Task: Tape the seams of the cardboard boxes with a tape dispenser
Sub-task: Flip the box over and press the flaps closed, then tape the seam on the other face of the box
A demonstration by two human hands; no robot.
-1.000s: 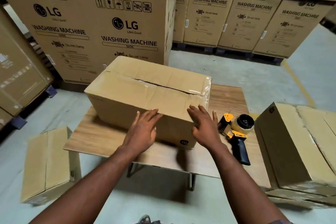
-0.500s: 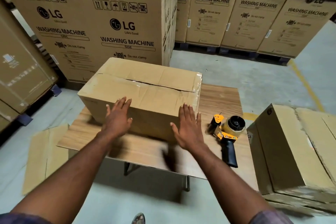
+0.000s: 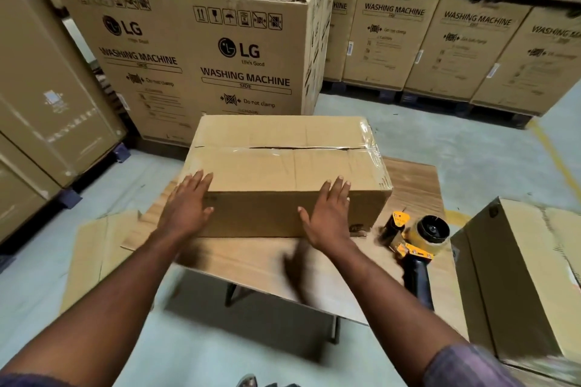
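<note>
Two-handed hold: left hand [image 3: 188, 207] lay flat, fingers straight, over the near-left top edge of the cardboard box [image 3: 283, 173]; right hand [image 3: 330, 214] pressed flat vs. its near face, gripping nothing. Box sat on the table [image 3: 415, 185] toward its far-left corner, top seam [image 3: 283, 148] glossy w/ clear tape at the right end. Tape dispenser [image 3: 418, 245] lay untouched by the table's right edge, near the box's near-right corner, handle toward the near edge. Washing-machine cartons [image 3: 245, 56] stood behind.
</note>
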